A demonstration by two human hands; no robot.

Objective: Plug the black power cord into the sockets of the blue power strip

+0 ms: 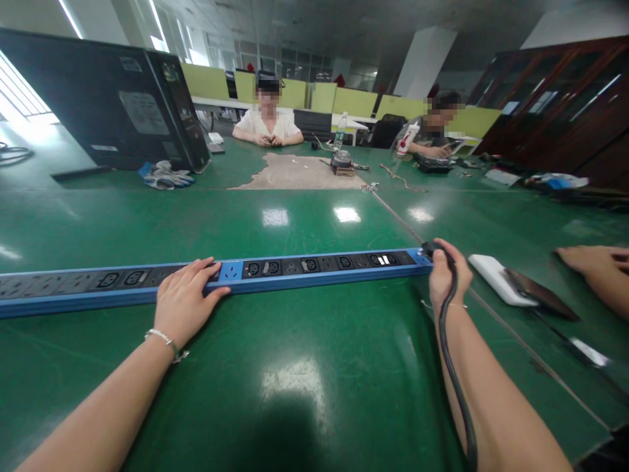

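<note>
A long blue power strip (295, 274) with black sockets lies across the green table, running from the left edge to right of centre. My left hand (189, 295) rests on the strip beside a blue socket, fingers over its top and thumb stretched along its near side. At the strip's right end, my right hand (449, 272) is closed round the black plug end of a thick cable. That black cable (448, 341) hangs down over my right forearm. The plug touches the end of the strip; how far in it sits is hidden.
On the right lie a white power bank (496, 278), a dark phone (543, 295) and another person's hand (594, 262). A black computer case (122, 105) and gloves (167, 176) stand back left. Two people sit behind the table.
</note>
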